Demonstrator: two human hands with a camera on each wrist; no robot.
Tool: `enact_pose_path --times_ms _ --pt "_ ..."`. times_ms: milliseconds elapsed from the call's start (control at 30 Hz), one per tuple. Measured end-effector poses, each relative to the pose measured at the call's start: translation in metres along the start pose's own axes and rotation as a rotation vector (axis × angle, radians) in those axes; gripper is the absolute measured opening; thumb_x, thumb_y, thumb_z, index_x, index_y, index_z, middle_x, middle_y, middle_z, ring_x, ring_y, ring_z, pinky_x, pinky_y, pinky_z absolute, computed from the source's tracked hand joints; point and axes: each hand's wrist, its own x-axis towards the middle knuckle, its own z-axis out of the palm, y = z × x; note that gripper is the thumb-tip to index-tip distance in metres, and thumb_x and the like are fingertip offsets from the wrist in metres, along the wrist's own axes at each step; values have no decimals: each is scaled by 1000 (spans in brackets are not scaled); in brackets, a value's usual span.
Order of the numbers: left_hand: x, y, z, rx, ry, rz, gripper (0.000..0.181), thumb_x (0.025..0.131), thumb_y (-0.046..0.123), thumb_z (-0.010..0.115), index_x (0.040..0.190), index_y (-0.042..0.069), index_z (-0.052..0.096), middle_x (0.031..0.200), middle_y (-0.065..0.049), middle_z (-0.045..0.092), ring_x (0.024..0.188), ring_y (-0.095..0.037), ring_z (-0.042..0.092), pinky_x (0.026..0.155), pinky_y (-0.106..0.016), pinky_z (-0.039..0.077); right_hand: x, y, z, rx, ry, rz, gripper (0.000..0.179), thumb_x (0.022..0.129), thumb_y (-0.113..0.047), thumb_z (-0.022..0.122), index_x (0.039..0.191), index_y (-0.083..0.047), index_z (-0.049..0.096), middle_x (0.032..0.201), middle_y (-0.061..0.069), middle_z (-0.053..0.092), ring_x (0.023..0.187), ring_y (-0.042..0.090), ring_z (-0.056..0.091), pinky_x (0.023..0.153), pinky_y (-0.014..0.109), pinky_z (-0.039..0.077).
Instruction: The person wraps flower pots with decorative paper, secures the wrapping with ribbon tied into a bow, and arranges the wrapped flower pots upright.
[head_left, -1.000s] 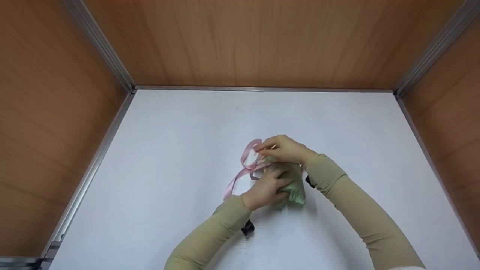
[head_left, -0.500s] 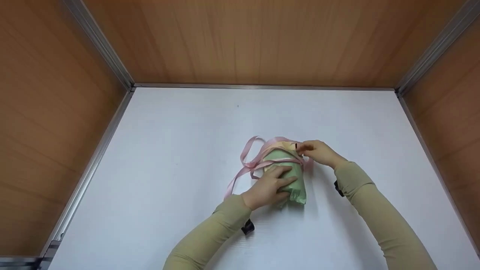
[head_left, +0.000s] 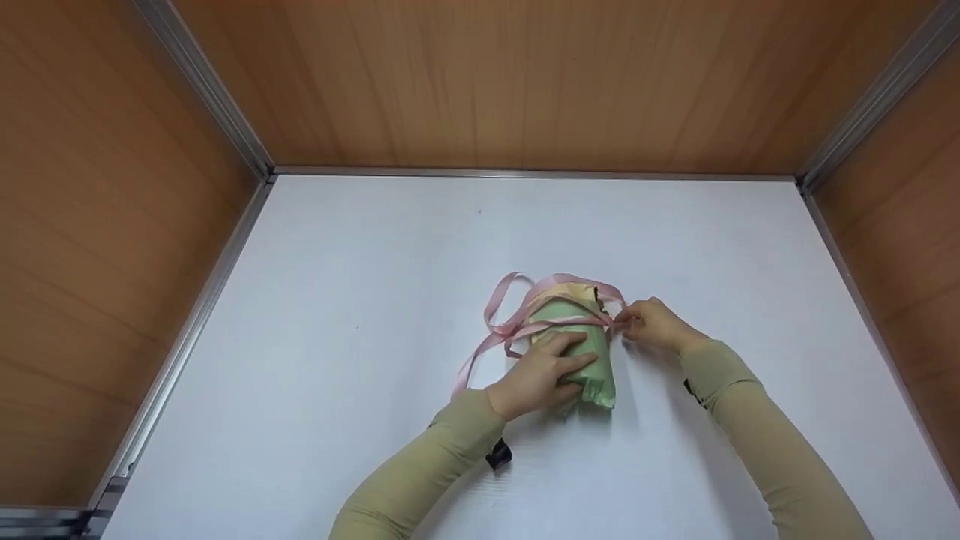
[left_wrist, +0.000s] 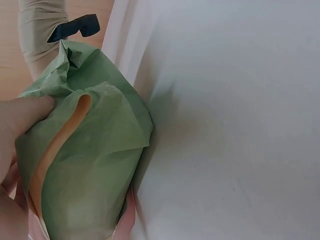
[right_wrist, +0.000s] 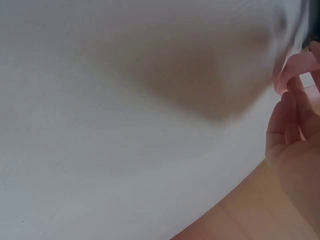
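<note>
A package wrapped in green paper (head_left: 559, 311), with a cream inner side showing at its far end, lies near the middle of the table. My left hand (head_left: 536, 379) grips it from the left, fingers spread over the top; in the left wrist view the thumb presses on the crumpled green paper (left_wrist: 95, 160). A pink ribbon (head_left: 517, 326) crosses the package, with loops and a loose tail on the left. At the package's right side my right hand (head_left: 652, 322) pinches the ribbon, and the right wrist view shows the pink ribbon (right_wrist: 300, 65) at its fingertips.
The white tabletop (head_left: 375, 285) is bounded by wood-grain panels (head_left: 480, 90) at the back and both sides, with metal rails along the edges. A black wrist-worn piece (head_left: 499, 455) hangs under the left sleeve.
My right hand has moved from the package's far left end round to its right side, drawing ribbon along behind the far end. My left hand has stayed in place on the package.
</note>
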Motion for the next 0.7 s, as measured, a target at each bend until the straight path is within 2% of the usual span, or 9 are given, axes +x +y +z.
enact_pose_path --times_ms 200,433,567,700 --pt "0 -2 1 9 10 6 47 87 27 68 131 18 58 139 -10 45 127 -23 44 110 -33 33 1 0 9 -33 73 -21 15 87 -11 67 98 -2 72 93 12 68 88 26 50 83 45 41" --pt "1 -3 0 9 2 -1 48 86 26 69 132 18 57 139 -10 45 128 -23 44 110 -33 33 -2 2 12 -20 134 24 12 89 -10 63 91 -3 73 90 11 67 84 23 50 77 38 43" --pt "2 -3 0 3 -6 -6 49 87 25 69 133 18 56 140 -10 44 129 -23 42 110 -33 32 -5 -1 4 91 125 56 14 91 -9 60 93 0 70 88 12 67 81 17 54 73 31 45" --pt "4 -4 0 0 -8 -4 49 87 25 68 134 18 55 140 -10 43 130 -23 42 111 -33 31 -9 -6 -7 291 57 100 20 92 -16 61 93 4 67 82 10 66 73 12 56 66 26 47"
